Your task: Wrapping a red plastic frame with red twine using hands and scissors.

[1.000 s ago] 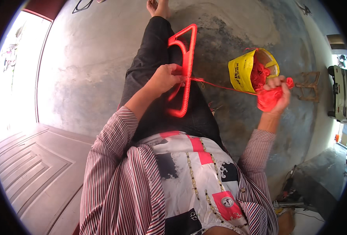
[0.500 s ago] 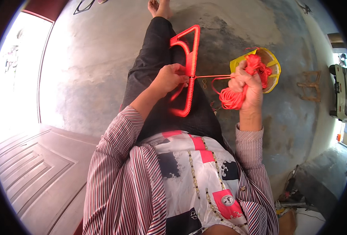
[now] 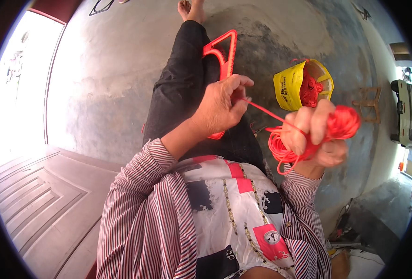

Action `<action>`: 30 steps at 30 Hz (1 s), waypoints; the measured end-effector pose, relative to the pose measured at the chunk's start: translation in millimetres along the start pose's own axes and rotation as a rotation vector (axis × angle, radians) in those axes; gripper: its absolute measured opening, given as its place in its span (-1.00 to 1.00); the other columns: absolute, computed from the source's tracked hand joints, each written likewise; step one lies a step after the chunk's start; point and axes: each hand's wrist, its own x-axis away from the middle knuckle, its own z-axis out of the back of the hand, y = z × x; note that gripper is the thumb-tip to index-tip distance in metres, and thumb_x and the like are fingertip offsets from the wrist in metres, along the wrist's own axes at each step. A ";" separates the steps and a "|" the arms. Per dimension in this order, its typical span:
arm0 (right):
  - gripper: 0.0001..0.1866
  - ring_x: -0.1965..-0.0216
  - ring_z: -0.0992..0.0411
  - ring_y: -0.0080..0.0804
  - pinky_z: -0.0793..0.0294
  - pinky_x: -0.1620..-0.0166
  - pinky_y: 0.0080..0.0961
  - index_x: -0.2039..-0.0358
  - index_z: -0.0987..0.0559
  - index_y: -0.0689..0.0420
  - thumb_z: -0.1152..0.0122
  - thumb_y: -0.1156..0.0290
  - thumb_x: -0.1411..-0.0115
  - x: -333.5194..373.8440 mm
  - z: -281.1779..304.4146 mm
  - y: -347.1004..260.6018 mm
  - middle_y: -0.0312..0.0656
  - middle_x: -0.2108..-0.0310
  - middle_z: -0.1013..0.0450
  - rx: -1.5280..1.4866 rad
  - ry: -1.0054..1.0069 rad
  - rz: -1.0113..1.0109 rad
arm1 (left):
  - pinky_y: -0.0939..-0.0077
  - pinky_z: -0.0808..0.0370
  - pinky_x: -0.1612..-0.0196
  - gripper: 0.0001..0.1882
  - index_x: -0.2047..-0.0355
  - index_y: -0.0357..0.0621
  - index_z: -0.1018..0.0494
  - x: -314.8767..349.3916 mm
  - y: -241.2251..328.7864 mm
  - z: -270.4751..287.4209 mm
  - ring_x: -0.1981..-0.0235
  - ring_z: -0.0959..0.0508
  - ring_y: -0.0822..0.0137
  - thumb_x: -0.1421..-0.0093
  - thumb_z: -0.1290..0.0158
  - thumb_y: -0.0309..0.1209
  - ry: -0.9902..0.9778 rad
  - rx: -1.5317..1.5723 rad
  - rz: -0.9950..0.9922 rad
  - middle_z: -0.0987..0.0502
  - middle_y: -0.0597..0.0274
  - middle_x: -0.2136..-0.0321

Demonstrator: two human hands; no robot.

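Looped red cord bundle (image 3: 344,123), head view, hours being counted from the centre: the glossy skein is sitting toward 3 o'clock, loose loops hanging at its 8 o'clock end. The person's right hand (image 3: 313,132) is clasping it, the fingers curling firmly around its middle. A single thin red strand (image 3: 271,113) is running straight from this hand toward 10 o'clock, meeting the person's left hand (image 3: 220,104) at the thumb tip. That hand is hovering near the centre toward 1 o'clock, its uppermost finger pointing toward 3 o'clock; one cannot tell whether thumb and fingers are pinching the strand. Behind it, toward 12 o'clock, a red angular frame with a ribbed edge (image 3: 232,56) is showing against the black trousers (image 3: 178,79), its middle being covered by the hand. Toward 2 o'clock, a yellow open-mouthed bag (image 3: 287,88) is resting on the stained grey floor (image 3: 122,69), tangled red material (image 3: 310,88) filling part of it. Toward 8 o'clock, a pale panelled door (image 3: 76,195) is extending to the rim.
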 end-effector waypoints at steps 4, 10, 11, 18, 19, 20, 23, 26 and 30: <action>-0.74 0.38 -0.40 -0.37 -0.35 0.33 -0.48 0.28 -0.52 0.27 -0.14 0.54 0.06 -12.2 53.4 30.1 -0.18 0.39 -0.35 0.964 -0.138 -0.177 | 0.56 -0.47 0.34 -0.97 0.41 -0.27 -0.47 -14.3 -13.1 32.5 0.49 -0.51 0.45 -0.10 -0.07 -0.58 0.420 -0.183 0.189 -0.54 0.13 0.53; -0.72 0.30 -0.51 -0.38 -0.44 0.24 -0.48 0.25 -0.51 0.28 -0.17 0.60 0.05 -7.6 72.9 126.2 -0.13 0.29 -0.51 1.214 -0.021 -0.504 | 0.51 -0.32 0.70 -0.71 0.35 -0.22 -0.46 18.8 -39.2 24.7 0.73 -0.40 0.45 -0.27 -0.02 -0.20 -0.065 -0.041 0.886 -0.43 0.21 0.69; -0.75 0.28 -0.55 -0.28 -0.46 0.21 -0.44 0.29 -0.51 0.25 -0.21 0.57 0.05 -9.8 69.9 135.7 -0.05 0.31 -0.55 0.840 0.166 -0.492 | 0.51 -0.32 0.70 -0.71 0.35 -0.22 -0.46 21.7 -40.4 20.5 0.73 -0.40 0.45 -0.27 -0.02 -0.20 -0.060 -0.088 0.931 -0.43 0.21 0.69; -0.77 0.27 -0.51 -0.40 -0.48 0.17 -0.49 0.24 -0.55 0.26 -0.29 0.53 -0.04 -17.4 53.3 111.7 -0.18 0.27 -0.49 0.804 0.426 -0.208 | 0.37 -0.47 0.48 -0.90 0.41 -0.25 -0.41 7.1 -11.7 34.8 0.59 -0.56 0.10 -0.11 -0.09 -0.48 0.464 -0.228 0.308 -0.49 0.01 0.64; -0.77 0.27 -0.51 -0.40 -0.48 0.17 -0.49 0.24 -0.55 0.26 -0.29 0.53 -0.04 -16.9 48.9 106.6 -0.18 0.27 -0.49 0.803 0.399 -0.219 | 0.39 -0.46 0.49 -0.90 0.40 -0.27 -0.40 4.5 -3.5 34.3 0.63 -0.54 0.18 -0.13 -0.03 -0.47 0.453 -0.227 0.183 -0.46 -0.01 0.66; -0.76 0.19 -0.48 -0.43 -0.47 0.12 -0.50 0.23 -0.55 0.26 -0.30 0.53 -0.05 -17.4 43.5 104.6 -0.19 0.19 -0.47 0.970 0.294 -0.100 | 0.51 -0.41 0.51 -0.90 0.39 -0.26 -0.41 2.6 4.6 33.0 0.62 -0.49 0.34 -0.16 0.00 -0.46 0.341 -0.153 0.220 -0.48 0.10 0.62; -0.74 0.01 -0.40 -0.41 -0.42 -0.02 -0.43 0.19 -0.54 0.25 -0.28 0.43 -0.12 -15.8 35.5 91.1 -0.21 0.02 -0.40 1.273 0.101 0.066 | 0.67 -0.32 0.54 -0.88 0.38 -0.23 -0.43 -5.8 16.8 34.6 0.63 -0.39 0.51 -0.18 0.03 -0.43 0.154 0.308 0.404 -0.49 0.22 0.58; -0.76 -0.01 -0.34 -0.26 -0.25 -0.11 -0.37 0.27 -0.51 0.20 -0.11 0.26 -0.24 -1.9 54.8 48.4 -0.12 0.05 -0.39 0.295 0.520 0.062 | 0.68 -0.31 0.42 -0.81 0.27 -0.21 -0.44 -11.0 7.0 39.6 0.48 -0.38 0.53 -0.13 0.03 -0.39 0.107 0.486 0.553 -0.45 0.29 0.47; -0.83 0.39 -0.28 -0.42 -0.37 0.29 -0.47 0.37 -0.46 0.12 -0.06 0.29 -0.27 35.5 116.6 -26.1 -0.28 0.44 -0.28 -0.074 0.697 0.333 | 0.54 -0.37 0.09 -0.59 0.05 -0.26 -0.37 5.0 -27.0 37.2 0.13 -0.38 0.42 -0.03 0.02 -0.47 0.121 0.295 0.558 -0.41 0.22 0.22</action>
